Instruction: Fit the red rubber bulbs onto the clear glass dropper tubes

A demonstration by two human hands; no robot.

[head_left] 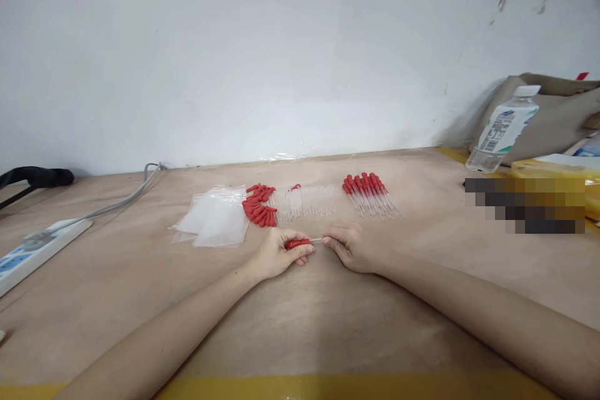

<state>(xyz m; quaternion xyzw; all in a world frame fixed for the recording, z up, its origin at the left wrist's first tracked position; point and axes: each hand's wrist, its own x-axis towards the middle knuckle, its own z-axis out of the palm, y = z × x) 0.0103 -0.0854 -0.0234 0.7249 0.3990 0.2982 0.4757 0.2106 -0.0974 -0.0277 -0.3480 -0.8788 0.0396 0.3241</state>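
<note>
My left hand (277, 254) is closed around a red dropper bulb (298, 243), between thumb and fingers. A thin clear tube (315, 240) runs from the bulb's end to my right hand (347, 246), whose fingertips pinch its far end. Just beyond my left hand lies a heap of loose red bulbs (259, 207). Beside that heap, clear tubes (316, 201) lie in a row, with a small red piece (295, 187) at their back. Farther right is a bundle of droppers (368, 190) with red bulbs fitted on clear tubes.
Clear plastic bags (215, 215) lie left of the bulbs. A power strip (42, 250) with a grey cable sits at far left, near a black object (51, 177). At right stand a plastic bottle (504, 128), a grey bag (553, 115) and yellow packaging (539, 169).
</note>
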